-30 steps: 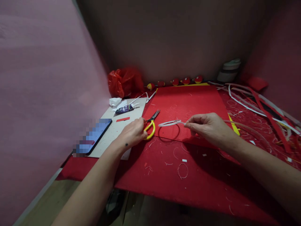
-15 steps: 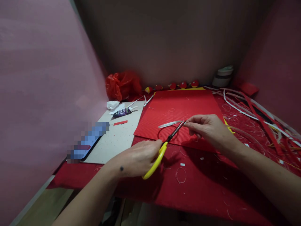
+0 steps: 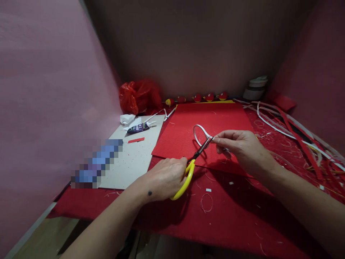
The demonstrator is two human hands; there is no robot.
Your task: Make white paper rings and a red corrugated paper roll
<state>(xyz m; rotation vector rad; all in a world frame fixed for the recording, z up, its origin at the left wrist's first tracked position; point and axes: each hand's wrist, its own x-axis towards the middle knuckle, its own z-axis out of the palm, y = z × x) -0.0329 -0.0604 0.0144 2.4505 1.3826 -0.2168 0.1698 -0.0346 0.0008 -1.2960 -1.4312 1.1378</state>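
Left hand point(image 3: 167, 179) – grip is wrapped around yellow-handled scissors point(image 3: 191, 167), blades pointing away and at the white strip point(image 3: 197, 125), right beside the other hand's fingertips. Right hand point(image 3: 241, 149) – grip pinches the strip's end; the rest loops out above the red corrugated sheet point(image 3: 210, 116) on the red-covered surface point(image 3: 229, 216). Can't tell if the blades touch the strip. Glue tube point(image 3: 138, 128) and red scrap point(image 3: 136, 140) lie on the grey board point(image 3: 121, 171), left.
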